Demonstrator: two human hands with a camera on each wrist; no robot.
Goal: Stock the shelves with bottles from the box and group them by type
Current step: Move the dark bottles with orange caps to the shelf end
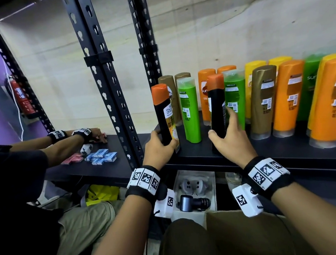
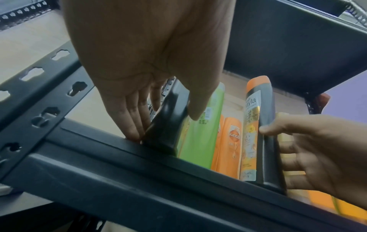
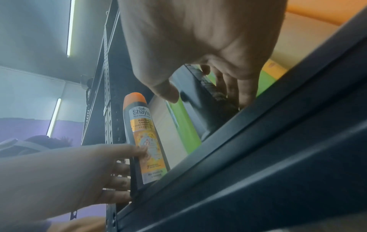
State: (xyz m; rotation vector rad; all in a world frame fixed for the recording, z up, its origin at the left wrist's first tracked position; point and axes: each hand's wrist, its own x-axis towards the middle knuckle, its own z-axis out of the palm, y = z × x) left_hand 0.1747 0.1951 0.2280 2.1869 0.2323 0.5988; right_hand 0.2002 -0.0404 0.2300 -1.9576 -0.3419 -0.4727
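Two black bottles with orange caps stand upright at the front edge of the black shelf. My left hand grips the left black bottle low down, thumb on its right side and fingers on its left. My right hand holds the right black bottle the same way near its base. In the left wrist view the left hand clasps its bottle, and the right bottle shows its label. In the right wrist view the right hand pinches its bottle.
Behind stand green bottles, then gold, orange and yellow ones running right. Black uprights bound the shelf on the left. Another person's hands sort small boxes on the neighbouring shelf. A cardboard box sits below.
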